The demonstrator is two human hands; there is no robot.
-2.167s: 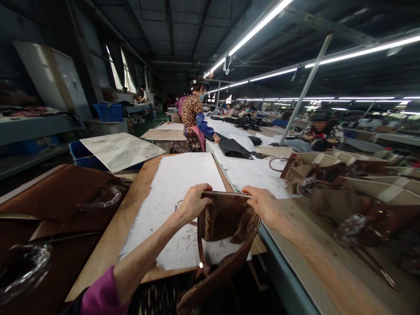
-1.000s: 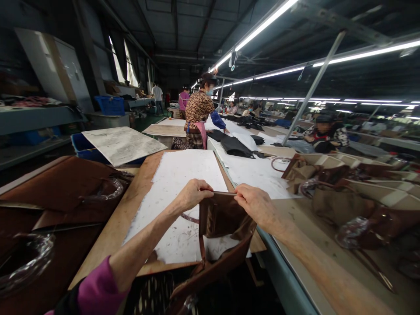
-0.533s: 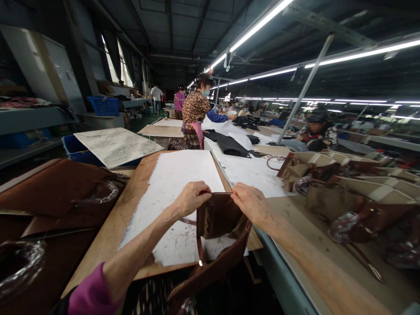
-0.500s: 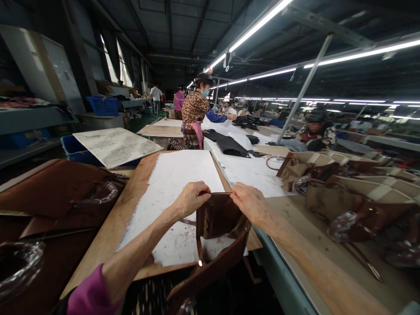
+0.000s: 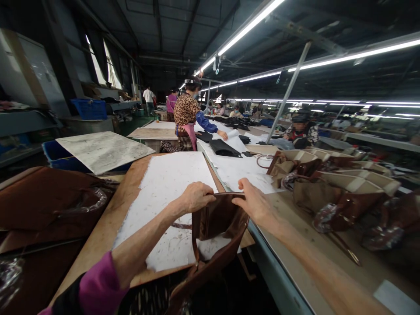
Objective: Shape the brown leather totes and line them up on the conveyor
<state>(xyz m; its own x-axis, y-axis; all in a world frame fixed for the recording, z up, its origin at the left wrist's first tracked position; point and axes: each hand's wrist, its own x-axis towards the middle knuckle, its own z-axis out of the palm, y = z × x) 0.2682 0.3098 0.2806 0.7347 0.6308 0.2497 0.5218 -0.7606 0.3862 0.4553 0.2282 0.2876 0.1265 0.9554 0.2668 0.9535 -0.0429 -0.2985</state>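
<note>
Head view: one brown bag (image 5: 213,267) at the lower centre, mouth open toward the camera, at the near edge of the wooden bench (image 5: 127,192).
Left hand (image 5: 197,197): grip closed on the far rim of the brown bag, at its left corner.
Right hand (image 5: 254,203): grip spread at the right corner of the same rim; forefinger raised above the edge, thumb over the bag mouth. Contact with the rim cannot be confirmed.
White paper (image 5: 170,183): flat on the wooden bench, marked with dark specks, partly visible through the bag opening.
Finished-looking bags (image 5: 351,208): grouped on the right-hand bench (image 5: 295,227), handles in clear wrap.
Brown goods (image 5: 42,192): at far left, beside the wooden bench.
Pale board (image 5: 105,151): tilted across a blue bin (image 5: 54,153).
Co-worker (image 5: 187,109): beyond the paper, one hand near black pieces (image 5: 225,148).
</note>
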